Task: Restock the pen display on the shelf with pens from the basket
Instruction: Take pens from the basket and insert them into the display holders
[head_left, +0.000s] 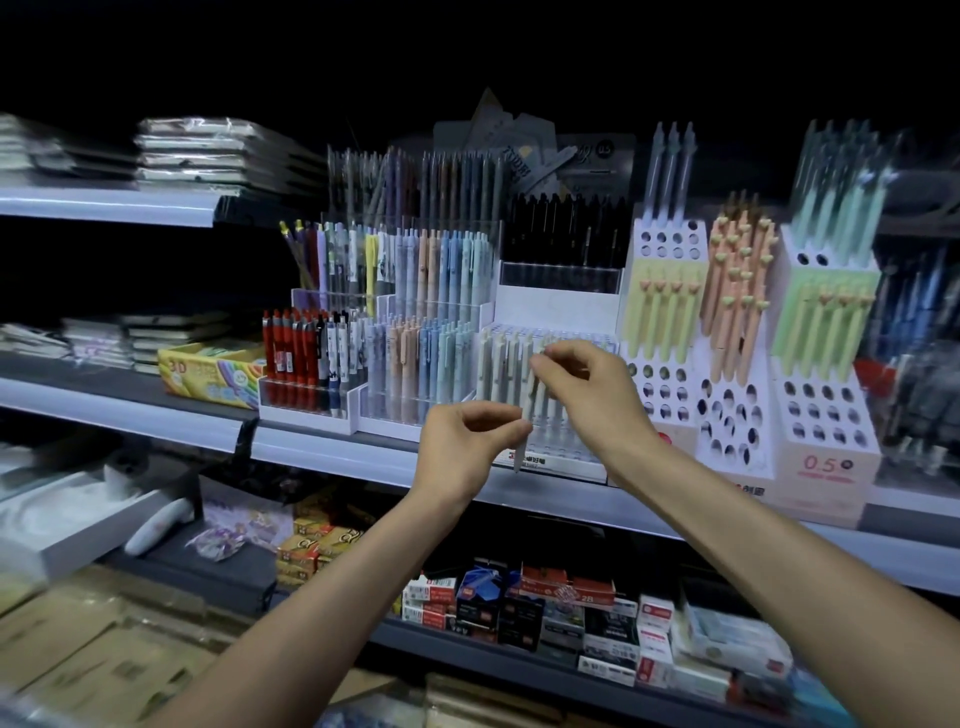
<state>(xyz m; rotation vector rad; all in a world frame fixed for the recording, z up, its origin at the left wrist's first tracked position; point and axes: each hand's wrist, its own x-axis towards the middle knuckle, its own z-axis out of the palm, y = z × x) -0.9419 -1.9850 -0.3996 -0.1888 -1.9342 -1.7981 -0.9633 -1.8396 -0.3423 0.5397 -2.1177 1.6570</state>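
At the front of the middle shelf, both hands were observed raised before the pen display, a white stand with rows of holes. A single pale pen was held between the two hands, close in front of the display and not seated in any hole. It was carried near upright and slightly tilted, with its tip pointing down below the left hand. The left hand was noted pinching the lower part of the barrel between thumb and forefinger, the other fingers curled. The right hand was noted pinching the upper end with its fingertips, the remaining fingers bent loosely. Pale pens of a similar kind were recorded standing in the left part of the display. Black pens were seen in a holder behind it. Clear tiered racks of pastel pens were recorded just to the left, and white perforated stands with yellow, peach and green pens to the right. Small boxes were seen on the shelf below.
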